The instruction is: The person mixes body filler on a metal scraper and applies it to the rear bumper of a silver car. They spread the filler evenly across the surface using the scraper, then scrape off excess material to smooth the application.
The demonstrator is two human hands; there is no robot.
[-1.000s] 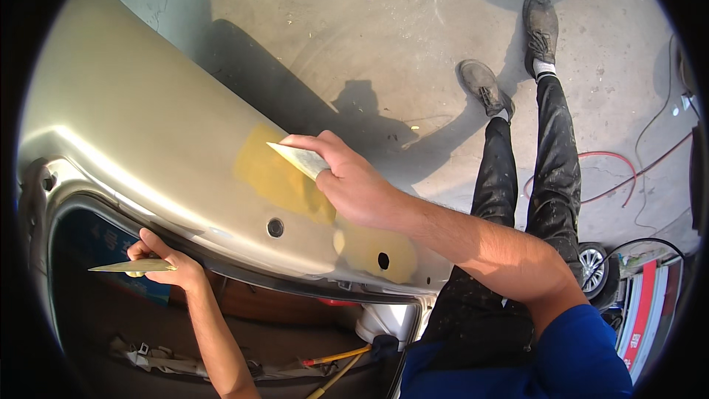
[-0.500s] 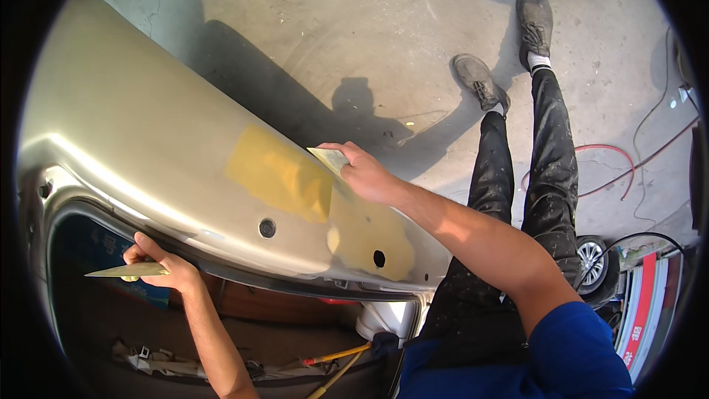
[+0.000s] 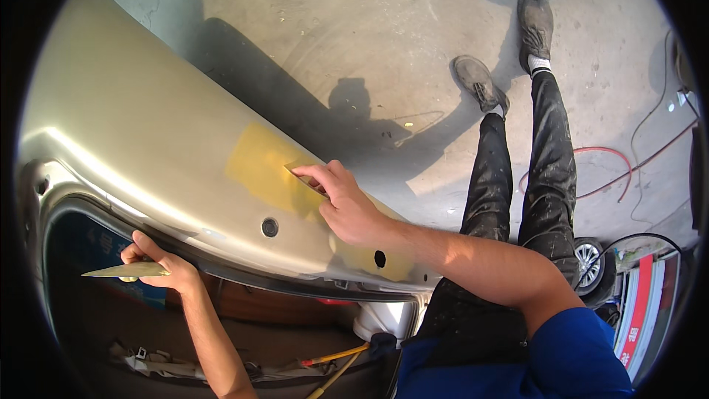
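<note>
A silvery-beige car bumper point(image 3: 140, 103) runs diagonally across the left half. Yellow filler putty point(image 3: 255, 159) coats a patch of it, with another yellowish patch near the dark hole point(image 3: 379, 258). My right hand point(image 3: 351, 207) is closed on a thin putty spreader point(image 3: 297, 174), its edge at the yellow patch; the fingers partly cover the blade. Over the open trunk, my left hand point(image 3: 170, 267) grips a flat, pointed-looking putty knife point(image 3: 118, 271) seen nearly edge-on. A small yellowish lump point(image 3: 128, 278) shows under that blade.
A round black sensor point(image 3: 269, 227) sits in the bumper below the putty. Inside the trunk point(image 3: 244, 340) lie straps and a yellow-orange handle point(image 3: 338, 355). A red hose point(image 3: 602, 149) curls on the concrete floor point(image 3: 317, 22), near a wheel point(image 3: 591, 264) at right.
My right hand has moved left and down onto the yellow patch, turning the spreader. Its forearm has swung lower, over the second patch. My left hand stays almost still.
</note>
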